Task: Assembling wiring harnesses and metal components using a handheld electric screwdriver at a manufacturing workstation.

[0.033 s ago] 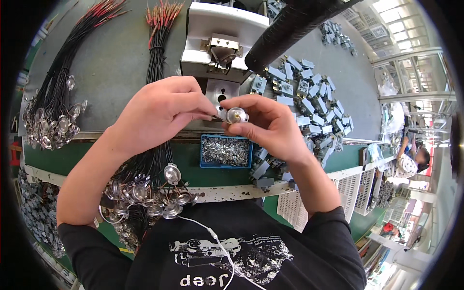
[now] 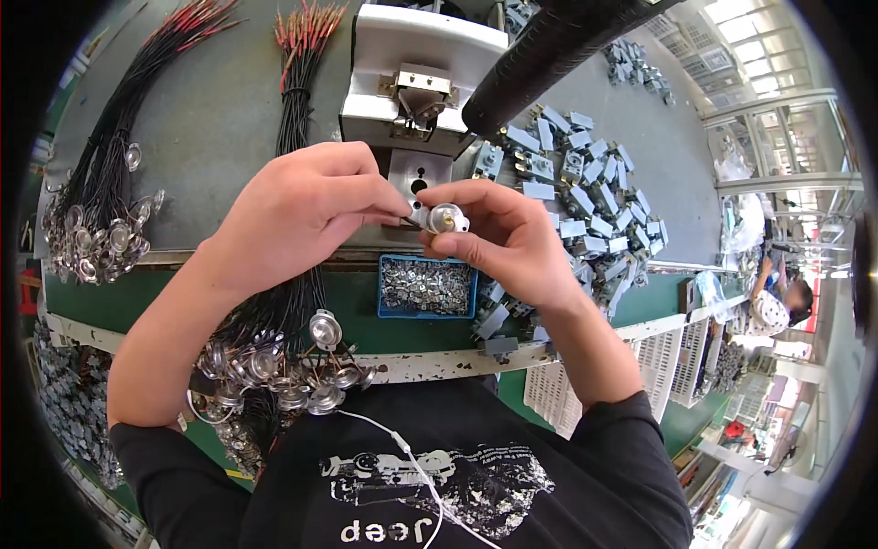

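Observation:
My right hand [image 2: 515, 236] holds a round silver metal part [image 2: 443, 220] with a flanged rim and a brass-coloured centre, its thumb below and fingers above. At the part's left edge, my left hand [image 2: 315, 206] has its thumb and fingertips pinched together; what lies between them is too small to make out. Just beyond the fingertips is the metal plate [image 2: 426, 167] of a white bench press [image 2: 377, 55], with a dark hole in it. Nearer to me sits a blue tray [image 2: 381, 291] full of small metal pieces.
Grey switch-like blocks [image 2: 594, 188] are heaped on the right. Black wire bundles [image 2: 294, 119] with red ends lie at the left, and silver round parts [image 2: 274, 371] hang over the front edge. A thick black tube [image 2: 549, 59] slants overhead. A person [image 2: 777, 306] is far right.
The round silver part has tilted very slightly in my right hand, and a hole in its rim shows more plainly. Both hands stay almost where they were.

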`<action>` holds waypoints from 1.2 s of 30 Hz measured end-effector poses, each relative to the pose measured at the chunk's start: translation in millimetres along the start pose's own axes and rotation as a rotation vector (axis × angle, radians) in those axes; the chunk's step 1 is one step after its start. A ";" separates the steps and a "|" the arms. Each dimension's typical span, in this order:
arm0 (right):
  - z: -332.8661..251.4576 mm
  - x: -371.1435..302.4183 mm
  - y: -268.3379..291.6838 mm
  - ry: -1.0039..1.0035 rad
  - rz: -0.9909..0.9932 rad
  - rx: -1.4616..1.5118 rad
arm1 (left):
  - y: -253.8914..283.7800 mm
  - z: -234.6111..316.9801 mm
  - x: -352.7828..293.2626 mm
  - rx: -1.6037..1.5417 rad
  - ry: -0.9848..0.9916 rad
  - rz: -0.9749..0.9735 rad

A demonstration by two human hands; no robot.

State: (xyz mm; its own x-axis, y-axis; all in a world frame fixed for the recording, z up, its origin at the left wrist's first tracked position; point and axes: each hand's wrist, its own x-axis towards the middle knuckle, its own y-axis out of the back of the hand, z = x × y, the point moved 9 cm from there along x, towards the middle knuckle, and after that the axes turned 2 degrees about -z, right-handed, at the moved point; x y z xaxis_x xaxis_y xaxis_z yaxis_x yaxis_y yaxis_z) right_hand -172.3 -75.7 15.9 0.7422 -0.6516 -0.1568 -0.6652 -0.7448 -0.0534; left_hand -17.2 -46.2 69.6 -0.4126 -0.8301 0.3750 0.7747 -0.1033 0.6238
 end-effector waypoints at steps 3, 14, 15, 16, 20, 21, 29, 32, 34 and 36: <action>1.6 -4.4 -6.4 0.054 0.039 0.076 | -4.1 -3.6 -1.5 0.040 -0.006 0.004; 3.6 43.5 -4.1 -0.095 -0.461 0.102 | -3.9 2.9 -3.6 0.097 -0.302 -0.082; 8.4 48.5 -13.9 -0.124 -0.592 0.077 | -9.9 6.1 -6.6 0.100 -0.379 -0.139; 12.5 49.3 -24.6 -0.153 -0.722 0.051 | -11.0 4.4 -6.8 0.103 -0.383 -0.143; 25.5 48.4 -21.7 -0.281 -0.603 -0.121 | -27.9 -4.2 -10.3 0.091 -0.346 -0.265; 16.0 42.3 -16.3 -0.342 -0.446 -0.320 | -33.4 -11.7 -15.1 0.112 -0.225 -0.265; -1.4 -0.3 0.7 0.346 0.165 -1.246 | -37.3 -10.3 -16.0 0.182 -0.094 -0.296; -21.5 -6.5 11.8 0.349 0.190 -1.077 | -31.6 -12.4 -15.4 0.190 -0.073 -0.240; -51.9 -18.6 40.6 0.409 0.377 -0.919 | -21.5 -11.6 -10.0 0.157 -0.043 -0.180; -66.1 -26.2 66.4 0.381 0.577 -0.633 | -13.8 -10.2 -8.5 0.119 -0.016 -0.125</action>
State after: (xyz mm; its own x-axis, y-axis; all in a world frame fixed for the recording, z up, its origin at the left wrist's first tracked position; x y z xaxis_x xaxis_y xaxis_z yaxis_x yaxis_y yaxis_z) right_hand -230.4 -117.6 81.6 0.3627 -0.8645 0.3480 -0.8537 -0.1584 0.4961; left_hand -19.5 -43.3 50.7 -0.5105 -0.8061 0.2994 0.6552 -0.1392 0.7425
